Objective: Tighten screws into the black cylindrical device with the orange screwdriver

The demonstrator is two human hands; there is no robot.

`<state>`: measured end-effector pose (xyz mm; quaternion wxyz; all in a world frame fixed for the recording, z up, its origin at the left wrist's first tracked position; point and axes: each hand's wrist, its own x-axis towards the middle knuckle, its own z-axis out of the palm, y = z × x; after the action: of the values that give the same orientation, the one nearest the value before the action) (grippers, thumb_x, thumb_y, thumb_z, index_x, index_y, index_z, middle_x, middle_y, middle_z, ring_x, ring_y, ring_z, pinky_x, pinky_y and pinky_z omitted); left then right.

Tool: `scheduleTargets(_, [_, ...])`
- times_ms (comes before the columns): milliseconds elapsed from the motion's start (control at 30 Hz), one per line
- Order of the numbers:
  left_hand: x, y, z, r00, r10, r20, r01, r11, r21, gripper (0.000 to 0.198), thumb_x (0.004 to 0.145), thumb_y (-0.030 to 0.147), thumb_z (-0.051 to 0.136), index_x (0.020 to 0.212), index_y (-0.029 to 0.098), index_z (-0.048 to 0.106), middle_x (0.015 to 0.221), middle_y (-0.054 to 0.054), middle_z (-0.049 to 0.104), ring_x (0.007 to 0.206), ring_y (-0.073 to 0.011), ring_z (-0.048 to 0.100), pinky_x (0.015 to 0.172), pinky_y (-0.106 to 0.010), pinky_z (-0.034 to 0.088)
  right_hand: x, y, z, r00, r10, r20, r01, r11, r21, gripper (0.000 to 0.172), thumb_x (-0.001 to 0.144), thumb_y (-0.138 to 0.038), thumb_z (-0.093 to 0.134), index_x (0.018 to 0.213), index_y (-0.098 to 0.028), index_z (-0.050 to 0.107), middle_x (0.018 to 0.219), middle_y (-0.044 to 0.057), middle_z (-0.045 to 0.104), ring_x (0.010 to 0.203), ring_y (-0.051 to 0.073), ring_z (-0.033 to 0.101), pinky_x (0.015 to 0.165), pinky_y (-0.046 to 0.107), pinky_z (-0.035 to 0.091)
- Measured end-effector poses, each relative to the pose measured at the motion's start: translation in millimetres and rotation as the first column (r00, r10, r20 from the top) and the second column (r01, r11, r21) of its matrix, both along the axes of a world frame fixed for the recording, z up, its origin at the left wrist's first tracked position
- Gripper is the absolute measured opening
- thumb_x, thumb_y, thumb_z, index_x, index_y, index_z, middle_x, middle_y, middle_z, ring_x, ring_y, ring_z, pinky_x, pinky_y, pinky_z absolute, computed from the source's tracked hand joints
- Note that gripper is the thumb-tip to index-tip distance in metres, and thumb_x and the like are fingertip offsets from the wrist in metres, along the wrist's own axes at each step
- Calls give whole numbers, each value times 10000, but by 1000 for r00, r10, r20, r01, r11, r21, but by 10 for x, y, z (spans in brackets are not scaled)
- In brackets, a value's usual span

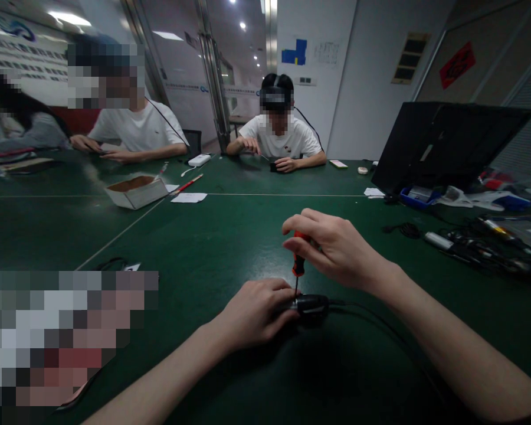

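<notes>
My right hand (340,251) is closed around the top of a screwdriver (298,264) with a red and black handle. The screwdriver stands nearly upright, its thin shaft pointing down to a black corded device (315,305). Its tip meets the device near my left fingers; the exact spot is too small to make out. My left hand (259,310) grips the other end of this device and keeps it low over the green table (230,236). Much of the device is hidden under the fingers. A black cord (367,311) runs from its right end towards my right forearm.
Cables and corded tools (460,245) lie at the right, near a dark monitor (446,144) and a blue tray (418,196). An open box (137,192) and a red pencil (188,183) are at the left. Across the table sit several people, one working with both hands (285,164).
</notes>
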<state>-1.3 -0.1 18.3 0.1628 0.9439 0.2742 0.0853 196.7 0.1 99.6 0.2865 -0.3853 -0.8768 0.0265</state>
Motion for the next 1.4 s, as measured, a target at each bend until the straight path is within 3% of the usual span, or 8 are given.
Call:
scheduleTargets(200, [-4,8,-16,1000,0,-4,0,1000,-1,256,941,290,537,1159,197,634,1065,-75,657,877,-222,633,712,-308,506,56,-5,40,999,-25,40,24,999,38,208,906,-374,594,1010,-197,559,904,27,628,724,139,558,623,267,399])
scheduleTargets(433, [-10,10,-21,1000,-6,10,6,1000,1,277,946,292,533,1195,202,616,1055,-68,660,863,-208,633,697,-277,493,87,-13,84,979,64,-194,-111,964,-240,203,842,-118,573,1025,-182,511,906,22,630,764,133,594,691,279,479])
scheduleTargets(500, [-6,6,-10,1000,-4,0,4,1000,-4,264,950,296,523,1174,197,622,1043,-68,659,859,-208,633,701,-279,494,79,17,43,919,148,-365,-284,891,-355,157,823,-101,576,920,-188,488,899,15,620,768,127,597,689,272,495])
scheduleTargets(600, [0,1,0,1000,-3,-8,2,1000,-13,246,955,297,508,1139,191,633,1042,-71,656,873,-214,636,733,-294,502,32,85,-56,747,194,-636,-562,696,-447,200,858,-241,611,774,-197,434,762,-5,590,713,130,595,602,249,484])
scheduleTargets(700, [0,4,-8,1000,-7,-3,7,1000,-14,243,954,296,511,1133,189,635,1045,-75,655,891,-221,636,750,-303,505,-40,125,-133,621,116,-775,-644,639,-420,304,944,-393,501,722,-199,428,565,-52,492,584,121,573,546,242,459])
scheduleTargets(900, [0,9,-17,1000,-14,4,14,1000,-3,248,951,284,518,1151,190,631,1063,-79,655,914,-225,634,757,-306,504,-84,74,-117,662,28,-749,-567,672,-476,159,958,-356,438,879,-222,402,731,-33,569,618,125,575,529,242,471])
scheduleTargets(1100, [7,-9,-8,1000,0,1,0,1000,-11,235,949,281,519,1126,184,638,1042,-78,656,885,-223,634,726,-303,503,-25,17,-27,944,-6,-329,-83,963,-257,198,973,-358,442,848,-205,426,638,-55,506,551,91,469,539,221,342])
scheduleTargets(1400, [-9,5,-33,1000,3,1,-3,1000,-3,273,949,296,528,1189,203,618,1066,-66,655,884,-219,628,733,-308,500,58,-10,84,996,1,-86,-17,983,-181,199,911,-367,584,897,-182,510,704,-34,598,596,94,525,559,220,366])
